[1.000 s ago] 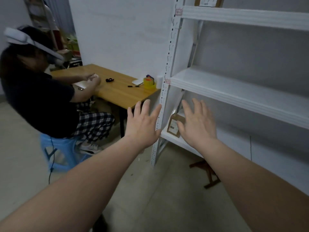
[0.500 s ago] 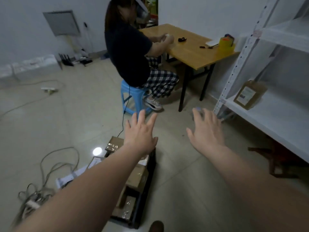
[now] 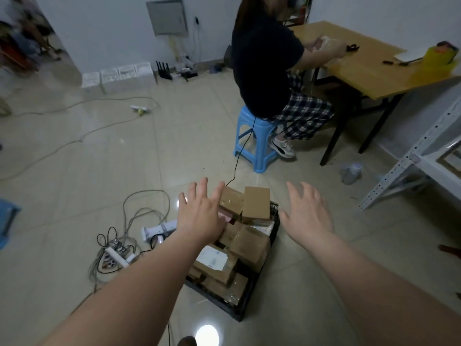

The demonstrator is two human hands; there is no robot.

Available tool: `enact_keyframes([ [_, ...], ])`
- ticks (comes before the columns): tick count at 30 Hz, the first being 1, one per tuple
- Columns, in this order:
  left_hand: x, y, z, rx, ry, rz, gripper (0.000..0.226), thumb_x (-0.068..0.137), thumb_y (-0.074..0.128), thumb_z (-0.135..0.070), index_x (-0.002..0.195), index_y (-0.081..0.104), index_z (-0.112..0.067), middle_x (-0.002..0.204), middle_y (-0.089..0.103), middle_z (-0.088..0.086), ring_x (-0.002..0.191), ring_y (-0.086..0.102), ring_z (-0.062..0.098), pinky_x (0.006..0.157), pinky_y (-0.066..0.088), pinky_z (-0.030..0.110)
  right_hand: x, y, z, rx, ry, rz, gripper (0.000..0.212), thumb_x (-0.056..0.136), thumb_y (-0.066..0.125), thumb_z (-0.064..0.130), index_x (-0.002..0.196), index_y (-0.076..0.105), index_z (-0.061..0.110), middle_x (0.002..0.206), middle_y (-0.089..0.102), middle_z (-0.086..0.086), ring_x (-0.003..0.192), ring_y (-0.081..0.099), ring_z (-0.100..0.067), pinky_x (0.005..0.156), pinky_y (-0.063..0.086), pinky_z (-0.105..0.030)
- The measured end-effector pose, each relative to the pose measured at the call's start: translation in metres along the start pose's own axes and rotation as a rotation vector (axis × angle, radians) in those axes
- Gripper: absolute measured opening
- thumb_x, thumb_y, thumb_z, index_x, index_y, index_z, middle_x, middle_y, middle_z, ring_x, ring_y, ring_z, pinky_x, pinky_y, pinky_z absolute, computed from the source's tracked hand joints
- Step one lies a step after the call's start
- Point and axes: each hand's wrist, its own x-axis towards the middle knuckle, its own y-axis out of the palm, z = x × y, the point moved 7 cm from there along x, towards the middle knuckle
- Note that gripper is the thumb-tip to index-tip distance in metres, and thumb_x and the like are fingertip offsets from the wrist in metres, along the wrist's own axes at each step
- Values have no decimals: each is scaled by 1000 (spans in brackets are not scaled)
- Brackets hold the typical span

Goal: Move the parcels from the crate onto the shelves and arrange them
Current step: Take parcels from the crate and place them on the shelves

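Glossy tiled floor (image 3: pixel 174 156), black crate (image 3: pixel 245 303) of taped cardboard parcels (image 3: pixel 250 245).

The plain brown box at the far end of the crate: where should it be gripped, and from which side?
Probably by its two side faces, from above. The plain brown box sits highest on the pile in the crate, top and right side free; a taped parcel crowds its left. The open right hand is nearest that free side.
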Motion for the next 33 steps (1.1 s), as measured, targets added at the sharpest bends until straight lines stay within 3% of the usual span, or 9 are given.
enact_keyframes([
  [13, 42, 55, 136, 45, 115, 94, 85, 91, 56, -44, 153, 0, -30, 157, 6, 13, 145, 11, 35, 116, 20, 52, 19, 94, 115, 76, 190, 177, 62, 95, 50, 36, 150, 26, 22, 147, 33, -12, 132, 35, -29, 106, 36, -41],
  [16, 56, 67, 137, 54, 170, 119, 86, 91, 56, -48, 154, -1, -30, 158, 5, 14, 145, 10, 35, 117, 19, 52, 16, 109, 122, 117, 242, 220, 54, 97, 47, 33, 147, 30, 23, 149, 30, -10, 132, 34, -28, 104, 36, -41],
  [23, 86, 82, 111, 10, 260, 126, 84, 91, 58, -48, 152, 4, -29, 156, 8, 13, 144, 13, 34, 116, 18, 52, 35, 126, 93, 85, 308, 276, 65, 95, 50, 33, 151, 20, 20, 154, 20, -13, 136, 28, -32, 107, 33, -40],
  [33, 145, 115, 103, 43, 205, 215, 86, 91, 57, -49, 154, 2, -28, 157, 7, 14, 145, 11, 35, 118, 19, 52, 112, 164, 67, 127, 338, 284, 66, 93, 53, 43, 148, 25, 19, 148, 28, -14, 133, 30, -33, 105, 37, -44],
])
